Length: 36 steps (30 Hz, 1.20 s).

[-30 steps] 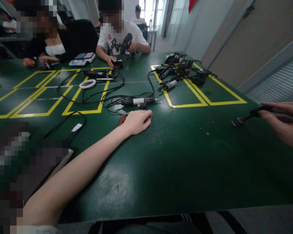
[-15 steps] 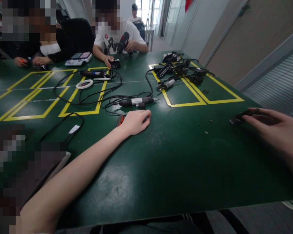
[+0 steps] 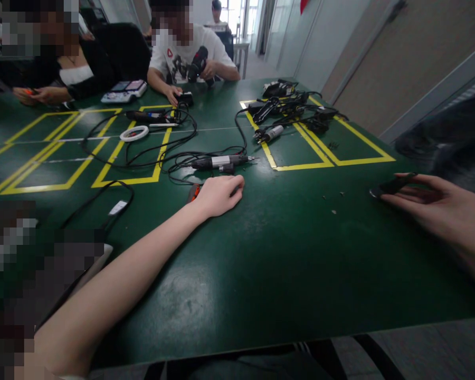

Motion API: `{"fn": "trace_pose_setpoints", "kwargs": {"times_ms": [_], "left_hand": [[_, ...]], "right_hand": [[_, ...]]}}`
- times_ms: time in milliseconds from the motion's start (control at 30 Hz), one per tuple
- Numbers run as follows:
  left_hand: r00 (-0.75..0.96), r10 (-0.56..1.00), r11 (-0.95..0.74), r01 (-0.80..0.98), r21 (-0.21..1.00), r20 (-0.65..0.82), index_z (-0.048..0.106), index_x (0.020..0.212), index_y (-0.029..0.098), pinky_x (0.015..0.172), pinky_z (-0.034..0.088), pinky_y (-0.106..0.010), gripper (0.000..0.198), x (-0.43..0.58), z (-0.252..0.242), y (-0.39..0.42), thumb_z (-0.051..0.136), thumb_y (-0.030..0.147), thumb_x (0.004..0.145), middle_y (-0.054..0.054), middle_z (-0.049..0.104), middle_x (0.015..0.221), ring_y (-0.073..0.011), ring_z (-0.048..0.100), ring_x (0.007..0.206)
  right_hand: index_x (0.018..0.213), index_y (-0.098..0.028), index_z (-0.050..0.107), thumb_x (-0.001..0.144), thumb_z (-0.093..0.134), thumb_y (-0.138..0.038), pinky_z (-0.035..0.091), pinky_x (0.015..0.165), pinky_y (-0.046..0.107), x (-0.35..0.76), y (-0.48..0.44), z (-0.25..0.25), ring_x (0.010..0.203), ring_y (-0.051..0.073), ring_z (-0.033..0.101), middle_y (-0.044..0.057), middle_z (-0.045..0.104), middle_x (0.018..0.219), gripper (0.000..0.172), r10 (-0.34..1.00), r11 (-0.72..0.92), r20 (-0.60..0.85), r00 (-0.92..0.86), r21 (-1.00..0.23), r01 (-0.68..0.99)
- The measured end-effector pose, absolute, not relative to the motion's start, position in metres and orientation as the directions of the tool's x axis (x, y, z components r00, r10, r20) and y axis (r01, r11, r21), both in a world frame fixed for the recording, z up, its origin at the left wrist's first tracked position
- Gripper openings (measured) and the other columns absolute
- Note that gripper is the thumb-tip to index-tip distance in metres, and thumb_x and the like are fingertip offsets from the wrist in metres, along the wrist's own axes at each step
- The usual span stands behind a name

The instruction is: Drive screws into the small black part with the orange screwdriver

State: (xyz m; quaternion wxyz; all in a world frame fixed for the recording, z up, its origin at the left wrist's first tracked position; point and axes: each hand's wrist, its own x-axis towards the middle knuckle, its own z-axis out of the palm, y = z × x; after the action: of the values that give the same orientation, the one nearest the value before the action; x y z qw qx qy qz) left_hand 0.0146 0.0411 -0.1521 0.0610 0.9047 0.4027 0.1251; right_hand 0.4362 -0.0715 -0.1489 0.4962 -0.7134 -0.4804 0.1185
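Note:
My left hand (image 3: 224,196) rests on the green table (image 3: 261,274), its fingers curled round a black-and-orange object (image 3: 193,193). Most of that object is hidden under the palm, so its kind does not show. Just beyond the knuckles lies a slim black-and-silver electric screwdriver (image 3: 220,162) with its cable. Off to the right, my right hand (image 3: 439,203) pinches a small black object (image 3: 396,184) with a shiny rounded end, just over the tabletop. The fingers cover part of it, and I cannot make out what it is.
A tangle of black cables and tools (image 3: 285,108) lies in yellow-taped areas at the back right. A white tape roll (image 3: 134,133) sits at the left. Across the table a person holds a drill (image 3: 198,64). A dark blurred shape (image 3: 447,134) stands beyond my right hand.
The dark blurred shape has come into view at the right edge. My right hand, with its black object, has shifted a little to the left. My left hand stays where it was.

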Motion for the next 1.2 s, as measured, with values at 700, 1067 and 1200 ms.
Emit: {"fn": "trace_pose_setpoints", "kwargs": {"times_ms": [700,1067,1200], "left_hand": [[0.646,0.748,-0.663,0.710,0.238,0.156,0.067,0.105,0.022,0.071,0.045,-0.031,0.019,0.014,-0.148,0.038,0.050,0.026,0.097,-0.005,0.076,0.092,-0.0223,0.069,0.086],[0.650,0.742,-0.669,0.707,0.230,0.162,0.067,0.106,0.022,0.070,0.045,-0.031,0.022,0.017,-0.150,0.039,0.048,0.027,0.099,-0.005,0.077,0.095,-0.0233,0.071,0.091],[0.649,0.747,-0.663,0.716,0.219,0.141,0.067,0.108,0.022,0.070,0.044,-0.032,0.022,0.018,-0.148,0.038,0.048,0.027,0.100,-0.005,0.077,0.096,-0.0237,0.072,0.092]], "right_hand": [[0.105,-0.016,0.080,0.094,0.055,-0.064,0.059,0.059,0.038,0.368,-0.049,-0.122,0.074,0.026,0.070,0.013,0.074,0.087,0.055,0.945,0.307,0.223,-0.241,-0.346,0.887],[0.092,-0.021,0.078,0.098,0.051,-0.052,0.063,0.077,0.045,0.381,-0.043,-0.134,0.081,0.029,0.075,0.013,0.078,0.093,0.042,0.925,0.373,0.179,-0.334,-0.271,0.887],[0.091,-0.020,0.077,0.094,0.052,-0.052,0.064,0.079,0.047,0.389,-0.042,-0.136,0.081,0.030,0.075,0.013,0.078,0.091,0.040,0.955,0.294,0.130,-0.266,-0.318,0.902]]}}
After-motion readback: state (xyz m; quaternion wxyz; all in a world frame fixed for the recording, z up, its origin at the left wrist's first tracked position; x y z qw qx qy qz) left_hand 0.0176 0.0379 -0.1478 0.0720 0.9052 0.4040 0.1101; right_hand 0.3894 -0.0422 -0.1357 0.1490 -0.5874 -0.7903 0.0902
